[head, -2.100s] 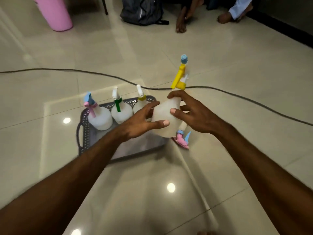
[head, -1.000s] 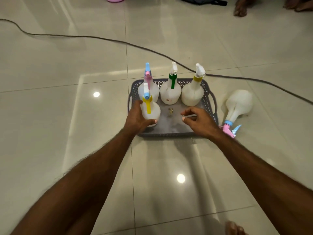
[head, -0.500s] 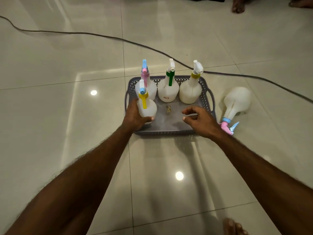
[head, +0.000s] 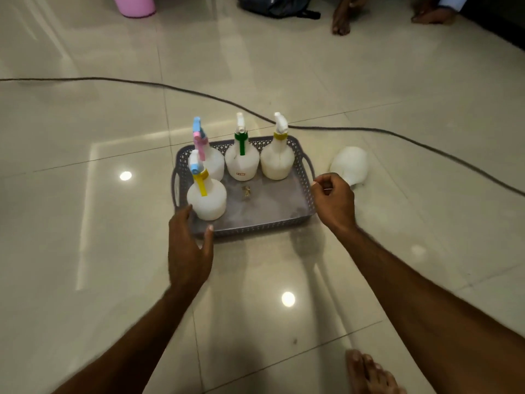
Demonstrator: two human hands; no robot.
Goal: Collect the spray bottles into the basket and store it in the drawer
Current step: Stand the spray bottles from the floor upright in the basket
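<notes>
A grey perforated basket (head: 310, 169) sits on the tiled floor. Upright at its front left stands a white spray bottle with a yellow trigger (head: 206, 200). Along the back stand a pink-trigger bottle (head: 213, 164), a green-trigger bottle (head: 242, 164) and a yellow-collared bottle (head: 277, 163). Another white bottle (head: 350, 166) lies on the floor right of the basket, its neck hidden behind my right hand (head: 333, 203). That hand hovers at the basket's right rim with its fingers curled and nothing visible in them. My left hand (head: 189, 248) is open at the front left corner, apart from the yellow-trigger bottle.
A dark cable (head: 397, 135) runs across the floor behind the basket. At the far edge are a pink bin (head: 135, 5), a dark bag (head: 279, 5) and other people's feet (head: 341, 19). My own foot (head: 369, 371) shows at the bottom right.
My left hand has let go of the yellow-trigger bottle and drawn back to the basket's front corner. My right hand has moved from inside the basket to its right rim, toward the lying bottle.
</notes>
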